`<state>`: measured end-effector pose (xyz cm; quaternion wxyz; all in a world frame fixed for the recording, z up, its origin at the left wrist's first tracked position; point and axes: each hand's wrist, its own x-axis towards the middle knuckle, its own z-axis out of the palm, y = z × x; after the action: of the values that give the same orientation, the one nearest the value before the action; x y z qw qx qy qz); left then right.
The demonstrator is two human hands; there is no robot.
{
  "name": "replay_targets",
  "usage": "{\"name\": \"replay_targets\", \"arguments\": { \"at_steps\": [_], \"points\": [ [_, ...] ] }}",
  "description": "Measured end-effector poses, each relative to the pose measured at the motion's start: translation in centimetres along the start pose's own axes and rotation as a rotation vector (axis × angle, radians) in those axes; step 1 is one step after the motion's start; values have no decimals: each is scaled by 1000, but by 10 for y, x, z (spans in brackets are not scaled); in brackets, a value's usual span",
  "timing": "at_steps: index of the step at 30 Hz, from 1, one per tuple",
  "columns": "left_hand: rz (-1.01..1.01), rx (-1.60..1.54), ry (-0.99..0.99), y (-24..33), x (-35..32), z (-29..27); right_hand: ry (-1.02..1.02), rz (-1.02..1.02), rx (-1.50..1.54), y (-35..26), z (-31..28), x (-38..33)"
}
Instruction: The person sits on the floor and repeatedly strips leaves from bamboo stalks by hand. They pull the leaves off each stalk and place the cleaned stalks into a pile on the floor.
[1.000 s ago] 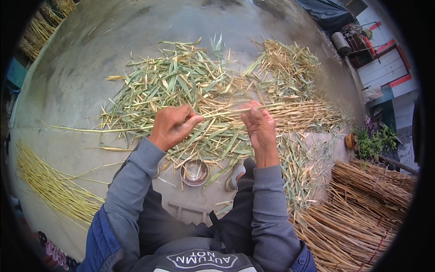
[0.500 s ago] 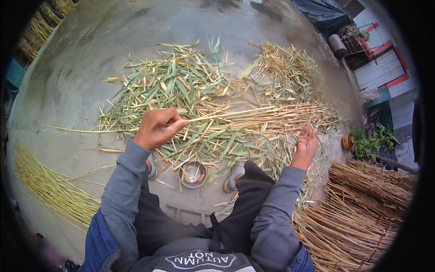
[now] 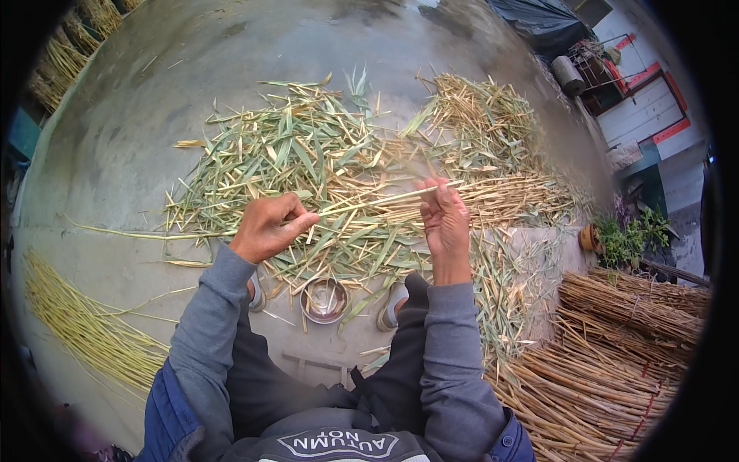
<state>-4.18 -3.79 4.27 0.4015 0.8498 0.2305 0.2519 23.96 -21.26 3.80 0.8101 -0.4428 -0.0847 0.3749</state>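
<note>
A long, thin pale-green reed stalk (image 3: 369, 204) runs across in front of me, its thinner end reaching far to the left. My left hand (image 3: 269, 227) is closed around it, thumb pressed against the curled fingers. Near the stalk's right end, my right hand (image 3: 446, 227) has its palm turned up, with thumb and fingertips gathered on the stalk; the fingers are slightly blurred. Beneath both hands spreads a heap of stripped green and straw-coloured leaves (image 3: 285, 146). Peeled stalks (image 3: 516, 192) lie side by side on the heap's right part.
A round metal bowl (image 3: 324, 299) sits on the concrete floor between my feet. Thin yellow-green stalks (image 3: 92, 323) lie at the left. Bundles of brown stalks (image 3: 600, 393) are stacked at the lower right, below a potted plant (image 3: 631, 239). Another leaf pile (image 3: 489, 115) lies farther back.
My right hand has moved left and inward, from apart at the right to the stalk's right end. My left hand keeps its hold, almost in the same place.
</note>
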Motion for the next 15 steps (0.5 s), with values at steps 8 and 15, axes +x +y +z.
{"name": "replay_targets", "arguments": {
  "at_steps": [8,15],
  "points": [
    [3,4,-4,-5,-3,4,139,-1,-113,14,-10,6],
    [70,160,-55,9,-4,-11,163,76,-121,16,-8,0]
  ]
}}
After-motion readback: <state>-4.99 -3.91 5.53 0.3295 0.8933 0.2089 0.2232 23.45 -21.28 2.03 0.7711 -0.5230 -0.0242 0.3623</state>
